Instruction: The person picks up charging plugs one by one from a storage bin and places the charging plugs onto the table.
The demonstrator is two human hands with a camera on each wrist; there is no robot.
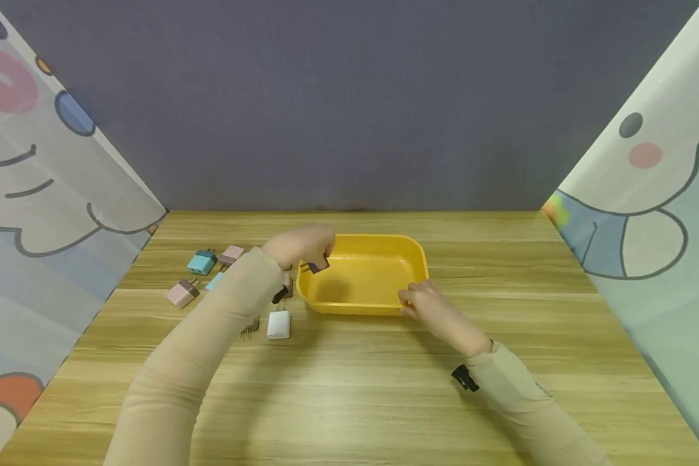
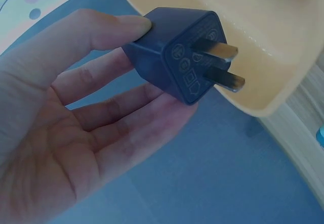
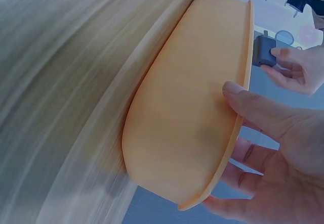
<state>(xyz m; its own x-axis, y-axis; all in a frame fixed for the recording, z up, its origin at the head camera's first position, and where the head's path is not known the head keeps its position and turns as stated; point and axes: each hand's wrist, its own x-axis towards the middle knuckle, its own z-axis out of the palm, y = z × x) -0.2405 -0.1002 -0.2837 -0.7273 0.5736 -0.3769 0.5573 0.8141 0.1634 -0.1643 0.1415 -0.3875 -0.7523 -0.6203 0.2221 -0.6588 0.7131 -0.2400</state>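
My left hand (image 1: 303, 246) pinches a dark plug charger (image 2: 172, 52) between thumb and fingers, its two flat metal prongs pointing away from the palm. In the head view it is held over the left end of a yellow plastic tray (image 1: 373, 281). At the tray's near right corner, my right hand (image 1: 439, 317) grips the rim. In the right wrist view the thumb (image 3: 235, 90) lies on the outer wall and the other fingers go over the rim. The inside bottom of the tray shows bare in the head view.
Left of the tray lie several plug chargers: a teal one (image 1: 202, 262), a pink and brown one (image 1: 183, 294), a white one (image 1: 279, 325) and others partly behind my left sleeve (image 1: 210, 343). A dark grey panel (image 1: 355, 110) stands behind the wooden table (image 1: 373, 401).
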